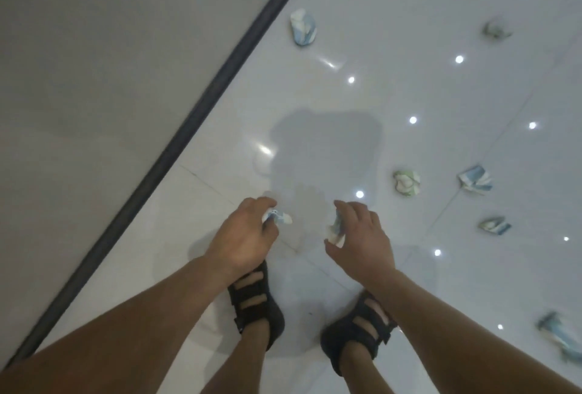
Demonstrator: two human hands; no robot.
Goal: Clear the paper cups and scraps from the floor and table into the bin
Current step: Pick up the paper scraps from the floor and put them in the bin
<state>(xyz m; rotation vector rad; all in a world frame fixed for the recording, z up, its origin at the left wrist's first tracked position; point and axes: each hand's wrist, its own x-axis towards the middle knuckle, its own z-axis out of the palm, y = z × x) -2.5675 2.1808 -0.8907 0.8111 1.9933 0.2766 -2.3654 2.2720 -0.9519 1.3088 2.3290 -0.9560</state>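
Observation:
My left hand (244,236) grips a small crumpled blue-and-white paper scrap (280,218) above my left foot. My right hand (362,237) holds another crumpled scrap (335,230) in its curled fingers. Several crushed paper cups lie on the glossy white floor: a blue-white one (303,27) near the wall, a greenish one (497,30) far right, a green one (407,183), a blue one (475,179), a flattened one (494,225) and one at the right edge (559,335). No bin is in view.
A grey wall (94,78) with a dark skirting strip (176,141) runs diagonally along the left. My feet in black sandals (256,302) stand on the tiled floor (409,94), which reflects ceiling lights.

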